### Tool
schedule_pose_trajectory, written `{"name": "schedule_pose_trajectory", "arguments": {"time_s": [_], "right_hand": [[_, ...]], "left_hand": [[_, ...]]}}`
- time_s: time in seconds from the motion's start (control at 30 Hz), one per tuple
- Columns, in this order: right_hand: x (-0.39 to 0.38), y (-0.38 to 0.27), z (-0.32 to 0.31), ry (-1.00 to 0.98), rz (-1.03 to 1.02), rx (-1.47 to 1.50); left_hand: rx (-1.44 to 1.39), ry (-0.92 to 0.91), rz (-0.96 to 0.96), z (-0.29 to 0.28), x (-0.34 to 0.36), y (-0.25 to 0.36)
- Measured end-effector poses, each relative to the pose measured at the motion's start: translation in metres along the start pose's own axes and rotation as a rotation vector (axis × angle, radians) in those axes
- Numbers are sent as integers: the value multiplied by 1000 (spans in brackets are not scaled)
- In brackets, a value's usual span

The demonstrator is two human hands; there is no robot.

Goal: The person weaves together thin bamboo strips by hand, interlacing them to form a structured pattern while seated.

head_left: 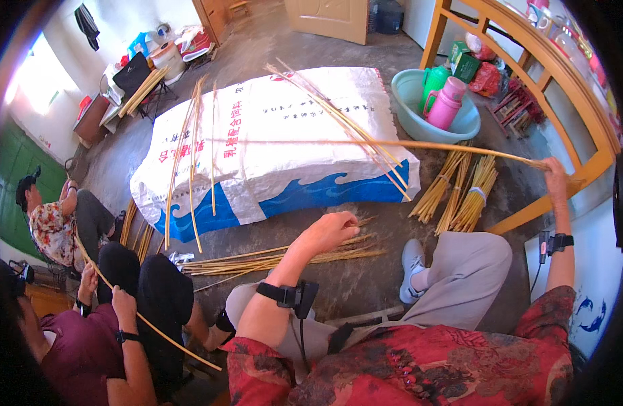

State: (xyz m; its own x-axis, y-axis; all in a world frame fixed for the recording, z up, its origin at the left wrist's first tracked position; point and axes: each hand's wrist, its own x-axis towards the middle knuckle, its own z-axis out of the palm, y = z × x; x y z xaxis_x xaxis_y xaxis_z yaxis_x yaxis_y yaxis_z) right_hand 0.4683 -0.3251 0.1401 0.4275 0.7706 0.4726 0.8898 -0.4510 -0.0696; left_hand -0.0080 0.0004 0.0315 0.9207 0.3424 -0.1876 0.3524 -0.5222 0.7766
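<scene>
My right hand [556,177], raised at the far right, is closed around one end of a long dry stalk [453,145]. The stalk stretches leftward over a white woven plastic sheet [311,139] with blue waves, thinning and blurring toward its far tip. My left hand [333,230] hangs above the floor before my knees, fingers curled and pinched together. Brownish wisps show by its fingertips; what it holds is too small to make out. Beneath it lies a pile of stalks [278,260]. Several loose stalks [184,149] rest on the sheet's left part, others [349,118] on its right.
Tied stalk bundles [475,196] lie right of the sheet. Behind them a pale blue basin [399,111] holds a green and a pink thermos [447,103]. A wooden frame [582,183] stands at right. At left, a co-worker's hands [122,301] grip a bent stalk; another person sits beyond.
</scene>
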Motion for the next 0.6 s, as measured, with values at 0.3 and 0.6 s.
{"name": "schedule_pose_trajectory", "arguments": {"time_s": [0.3, 0.6], "right_hand": [[45, -249, 54, -695, 198, 992], [13, -370, 118, -1256, 308, 1800]], "left_hand": [[-629, 215, 34, -11, 16, 2], [-1255, 419, 256, -25, 30, 12]]}}
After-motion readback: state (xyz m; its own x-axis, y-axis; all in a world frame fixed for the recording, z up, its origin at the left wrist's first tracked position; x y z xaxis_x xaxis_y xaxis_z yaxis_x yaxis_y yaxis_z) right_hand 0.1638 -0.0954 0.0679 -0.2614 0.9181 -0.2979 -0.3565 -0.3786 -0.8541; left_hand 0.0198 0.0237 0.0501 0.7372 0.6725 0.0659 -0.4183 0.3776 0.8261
